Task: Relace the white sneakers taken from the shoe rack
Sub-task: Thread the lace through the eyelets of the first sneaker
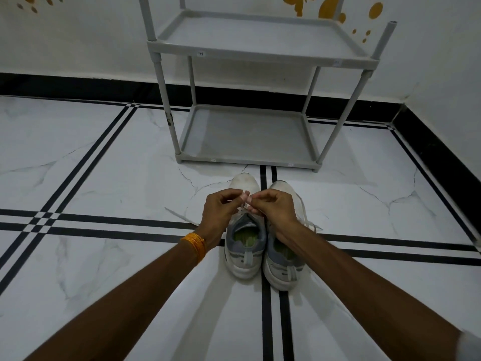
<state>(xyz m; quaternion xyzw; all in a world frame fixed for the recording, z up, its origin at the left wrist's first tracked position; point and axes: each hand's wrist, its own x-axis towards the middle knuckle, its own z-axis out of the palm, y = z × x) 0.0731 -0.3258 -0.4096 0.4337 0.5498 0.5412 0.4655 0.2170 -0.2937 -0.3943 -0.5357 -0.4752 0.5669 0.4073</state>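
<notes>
Two white sneakers with grey collars stand side by side on the floor, toes pointing away from me. Over the left sneaker (244, 252) my left hand (221, 213) and my right hand (273, 208) meet, each pinching a part of its white lace (246, 192) above the tongue. A loose end of that lace trails left on the tile. The right sneaker (282, 267) sits partly under my right wrist, and its loose lace (309, 225) lies out to the right. An orange thread band circles my left wrist.
A grey two-tier plastic shoe rack (250, 56) stands just beyond the sneakers against the white wall, both shelves bare. The floor is white marble tile with black inlay lines, and a black skirting runs along the walls, with a corner at the right.
</notes>
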